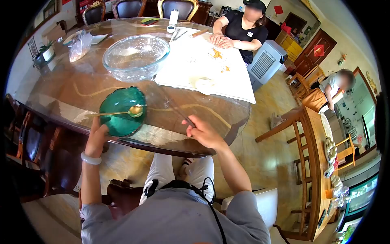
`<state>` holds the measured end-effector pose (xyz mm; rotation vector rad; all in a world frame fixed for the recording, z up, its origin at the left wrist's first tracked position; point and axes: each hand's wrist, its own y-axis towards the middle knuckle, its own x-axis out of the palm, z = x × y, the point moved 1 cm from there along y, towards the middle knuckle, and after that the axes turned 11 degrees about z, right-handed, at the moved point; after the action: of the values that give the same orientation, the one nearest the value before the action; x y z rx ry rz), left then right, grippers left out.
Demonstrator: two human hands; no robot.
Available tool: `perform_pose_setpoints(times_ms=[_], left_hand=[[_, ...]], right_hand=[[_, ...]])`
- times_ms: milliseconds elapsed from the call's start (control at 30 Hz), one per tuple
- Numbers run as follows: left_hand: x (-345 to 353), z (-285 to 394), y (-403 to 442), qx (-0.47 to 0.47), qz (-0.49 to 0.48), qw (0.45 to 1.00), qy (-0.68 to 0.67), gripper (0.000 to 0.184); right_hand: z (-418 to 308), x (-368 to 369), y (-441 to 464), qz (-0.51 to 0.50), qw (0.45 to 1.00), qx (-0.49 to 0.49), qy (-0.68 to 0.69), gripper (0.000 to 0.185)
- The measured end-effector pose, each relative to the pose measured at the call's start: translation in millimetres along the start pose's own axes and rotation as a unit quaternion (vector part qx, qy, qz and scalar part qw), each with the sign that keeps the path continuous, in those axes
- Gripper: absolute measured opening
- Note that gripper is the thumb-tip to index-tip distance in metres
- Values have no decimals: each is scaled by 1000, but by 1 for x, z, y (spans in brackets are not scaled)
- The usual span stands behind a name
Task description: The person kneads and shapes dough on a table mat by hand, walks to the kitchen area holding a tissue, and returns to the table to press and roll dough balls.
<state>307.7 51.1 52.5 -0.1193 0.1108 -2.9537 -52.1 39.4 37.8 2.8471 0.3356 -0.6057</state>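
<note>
My left hand [97,136] is closed on the near-left rim of a green glass bowl [122,122], which is tipped toward me at the table's edge. A gold spoon [135,110] lies across the bowl, its handle passing over the rim by my fingers. In my right hand [204,132] are thin dark chopsticks [178,110], blurred and pointing up and left over the table; whether there are one or two is unclear. Beyond the green bowl stands a large clear glass bowl [136,55] with whitish smears on its wall.
A white mat [178,71] with a pale dough piece [204,85] and a rolling pin [199,33] covers the table's right side. A person [243,28] rests both hands at its far edge. A plastic bag [81,46] lies left. Another person [335,85] stands by a wooden table [310,134].
</note>
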Motion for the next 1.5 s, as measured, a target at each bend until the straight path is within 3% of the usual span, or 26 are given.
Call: perform_pose_setpoints(times_ms=[100, 467, 767, 933, 1100, 1200, 1400, 1500], left_hand=[[30, -6, 2, 6, -57, 998, -7, 62], [123, 2, -16, 10, -169, 985, -25, 64], [111, -3, -8, -21, -172, 984, -35, 63], [43, -6, 2, -48, -60, 997, -16, 60], [-25, -6, 25, -4, 82, 996, -31, 54], [-62, -6, 55, 9, 101, 994, -39, 45], [-82, 4, 92, 4, 187, 981, -50, 36], [-94, -5, 116, -9, 195, 978, -80, 45]], right_hand=[[-15, -16, -21, 42, 978, 126, 160, 23], [-25, -29, -57, 132, 959, 112, 222, 16], [-16, -38, -66, 142, 962, 114, 205, 21], [-13, -26, -51, 87, 975, 134, 154, 28], [-1, 8, -7, 68, 997, 8, -46, 26], [-17, 37, 23, 85, 985, -87, -126, 23], [-24, 100, 93, 114, 935, -155, -298, 21], [-28, 131, 128, 95, 929, -121, -336, 18]])
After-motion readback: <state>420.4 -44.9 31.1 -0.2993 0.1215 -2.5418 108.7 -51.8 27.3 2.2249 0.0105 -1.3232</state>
